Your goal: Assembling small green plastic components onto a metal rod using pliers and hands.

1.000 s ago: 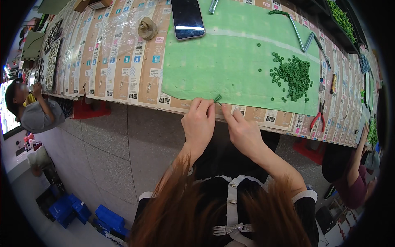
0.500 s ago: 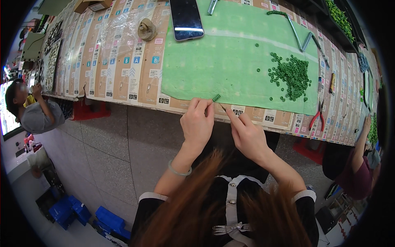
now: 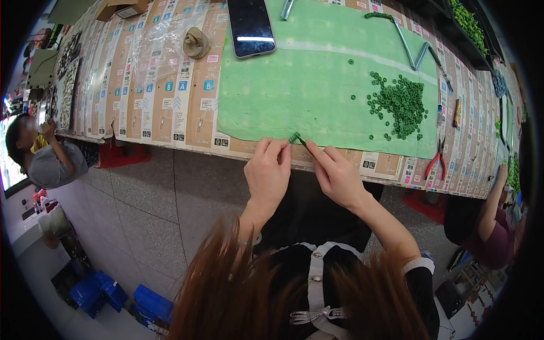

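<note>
My left hand (image 3: 267, 173) and my right hand (image 3: 335, 173) meet at the near edge of a green mat (image 3: 317, 90). Between their fingertips is a short stack of small green rings (image 3: 294, 137) on a thin dark wire or needle. The left fingers pinch the ring stack; the right fingers pinch the wire just behind it. A loose pile of the same green rings (image 3: 401, 103) lies on the mat to the right, an arm's reach beyond my right hand.
A dark phone (image 3: 250, 25) lies at the mat's far left corner. Red-handled pliers (image 3: 435, 163) rest by the table's near right edge. A bent metal rod (image 3: 409, 45) lies at the back. Persons sit at far left (image 3: 48, 161) and right (image 3: 492, 226).
Both hands stay at the mat's edge with only small finger movements on the ring stack. My head has shifted, so the hair now covers less of my forearms.
</note>
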Tool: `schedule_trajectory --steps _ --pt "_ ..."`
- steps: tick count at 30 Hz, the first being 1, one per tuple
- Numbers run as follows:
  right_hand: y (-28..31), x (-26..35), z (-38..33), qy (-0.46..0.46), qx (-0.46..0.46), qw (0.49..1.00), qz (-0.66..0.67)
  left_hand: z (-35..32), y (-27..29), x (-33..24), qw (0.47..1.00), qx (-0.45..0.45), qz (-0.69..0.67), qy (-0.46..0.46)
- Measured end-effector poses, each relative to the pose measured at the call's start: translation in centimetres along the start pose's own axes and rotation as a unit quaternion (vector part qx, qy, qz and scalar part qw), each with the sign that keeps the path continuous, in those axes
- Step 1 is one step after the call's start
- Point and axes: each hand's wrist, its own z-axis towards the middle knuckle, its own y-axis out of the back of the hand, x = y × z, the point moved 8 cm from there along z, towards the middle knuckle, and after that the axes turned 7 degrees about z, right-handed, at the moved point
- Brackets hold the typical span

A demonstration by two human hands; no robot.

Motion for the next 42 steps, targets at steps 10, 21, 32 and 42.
schedule_trajectory --steps 10,21,32,42 --pt "-0.1 0.0 0.2 0.014 0.005 1.000 -0.005 0.1 0.2 -0.1 1.000 0.001 -0.014 0.011" --pt "-1.4 1.1 0.0 0.028 0.038 0.981 -0.187 0.0 0.1 -0.1 1.000 -0.004 -0.005 -0.011" --pt "0.6 -0.4 -0.1 0.007 -0.037 0.998 0.053 -0.1 -0.3 0.0 1.000 -0.001 0.004 -0.010" --pt "2.0 0.0 0.2 -0.027 -0.059 0.996 0.059 0.1 0.0 -0.1 1.000 0.001 0.016 0.004"
